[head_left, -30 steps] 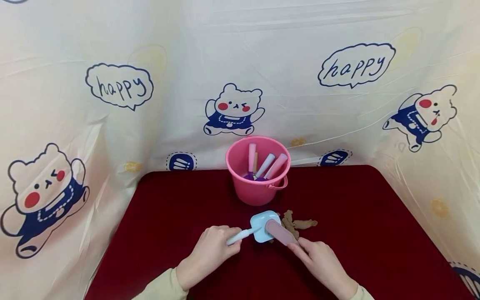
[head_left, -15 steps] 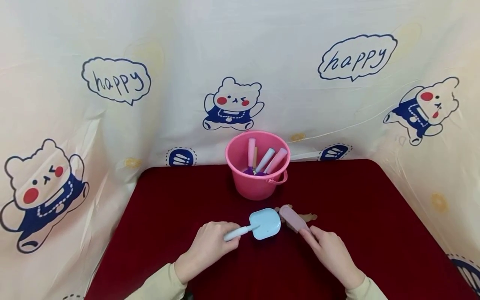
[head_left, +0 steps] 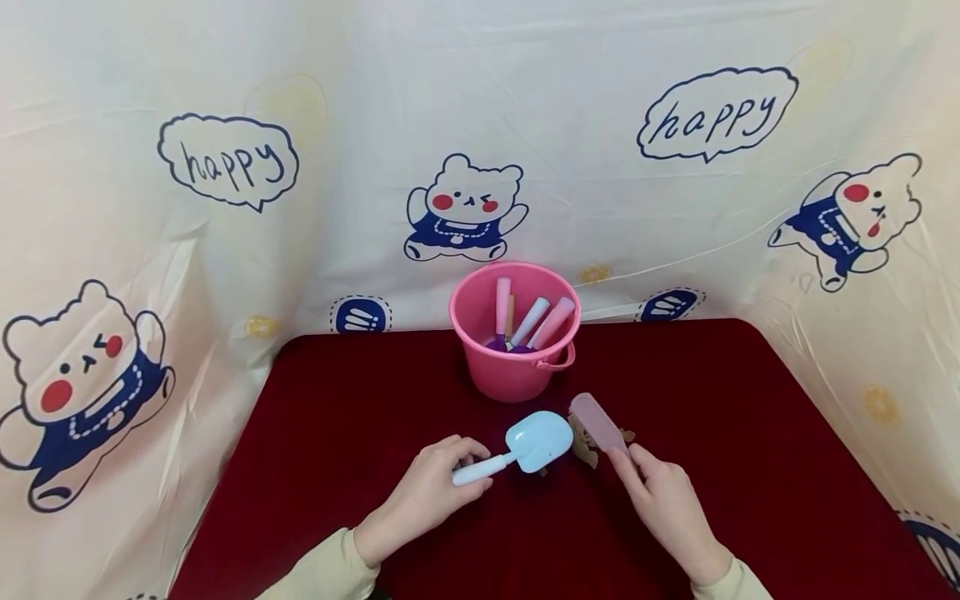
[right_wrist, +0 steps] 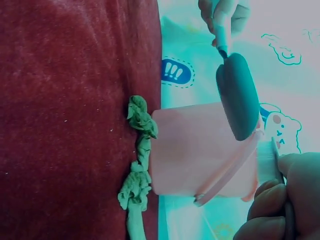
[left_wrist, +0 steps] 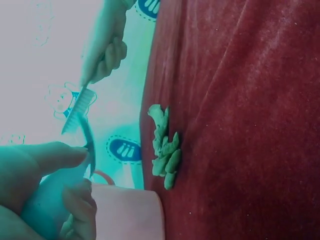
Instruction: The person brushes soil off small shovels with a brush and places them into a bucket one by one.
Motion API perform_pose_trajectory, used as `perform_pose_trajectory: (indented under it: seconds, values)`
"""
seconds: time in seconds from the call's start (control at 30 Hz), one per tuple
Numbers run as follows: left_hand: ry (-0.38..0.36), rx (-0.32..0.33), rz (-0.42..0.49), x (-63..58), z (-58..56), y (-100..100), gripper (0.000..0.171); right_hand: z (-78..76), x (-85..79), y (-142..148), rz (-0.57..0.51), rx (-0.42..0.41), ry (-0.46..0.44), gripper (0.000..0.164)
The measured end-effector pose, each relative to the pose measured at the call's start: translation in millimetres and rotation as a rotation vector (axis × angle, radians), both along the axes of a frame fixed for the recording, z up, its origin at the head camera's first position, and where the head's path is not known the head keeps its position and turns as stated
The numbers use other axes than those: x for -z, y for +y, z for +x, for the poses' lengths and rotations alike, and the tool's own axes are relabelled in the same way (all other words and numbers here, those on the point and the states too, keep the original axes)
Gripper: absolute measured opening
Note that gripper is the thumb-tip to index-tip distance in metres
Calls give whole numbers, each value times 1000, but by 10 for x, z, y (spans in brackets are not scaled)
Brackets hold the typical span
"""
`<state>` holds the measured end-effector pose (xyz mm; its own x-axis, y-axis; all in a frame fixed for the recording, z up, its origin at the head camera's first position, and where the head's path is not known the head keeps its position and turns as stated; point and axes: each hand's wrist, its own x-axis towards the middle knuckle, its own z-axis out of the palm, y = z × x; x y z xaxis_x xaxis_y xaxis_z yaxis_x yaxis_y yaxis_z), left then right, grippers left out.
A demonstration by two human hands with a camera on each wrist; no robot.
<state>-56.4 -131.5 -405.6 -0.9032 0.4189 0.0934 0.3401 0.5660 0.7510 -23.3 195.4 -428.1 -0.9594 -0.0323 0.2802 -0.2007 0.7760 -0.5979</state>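
My left hand (head_left: 435, 483) grips the handle of a light blue toy shovel (head_left: 542, 442), its blade tilted above the table. In my right hand (head_left: 667, 500) is a pale pink brush (head_left: 597, 423); its short bristles (right_wrist: 266, 162) show in the right wrist view. Brush and shovel blade are apart, the brush to the right. Beneath them lie crumpled brown pieces (head_left: 583, 452), partly hidden by the brush in the head view. The left wrist view has these crumpled pieces (left_wrist: 165, 150) resting on the cloth, well below both tools.
A pink bucket (head_left: 504, 377) stands just behind the pieces, its handle folded down on the right. Several tool handles (head_left: 531, 323) stick up inside it. Dark red cloth (head_left: 360, 400) covers the table, and a printed white curtain (head_left: 360, 200) hangs behind and at both sides.
The brush has left the shovel blade and moved right and away from the body, over the brown pieces. The shovel has shifted slightly right and its blade has tilted. The bucket stays put.
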Motion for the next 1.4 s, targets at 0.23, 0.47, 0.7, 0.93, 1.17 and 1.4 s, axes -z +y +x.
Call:
perform_pose_trajectory:
  seconds: [0.23, 0.47, 0.7, 0.93, 1.17, 1.4]
  values:
    - [105, -44, -17, -25, 7, 20, 23, 20, -63, -28, -4, -65, -12, 41]
    - [274, -34, -131, -10, 26, 52, 22, 29, 5, -98, 106, -223, 49, 46]
    - [390, -13, -190, -31, 4, 46, 24, 34, 8, -91, 199, -134, 4, 46]
    - [403, -34, -198, -33, -7, 42, 26, 10, 13, -127, 174, -243, 48, 45]
    - [443, -24, -157, -110, -41, 20, 28, -11, 12, -124, 196, -167, 10, 43]
    - [410, -48, -151, -108, -42, -13, 28, -26, -73, -72, 197, -79, 7, 38]
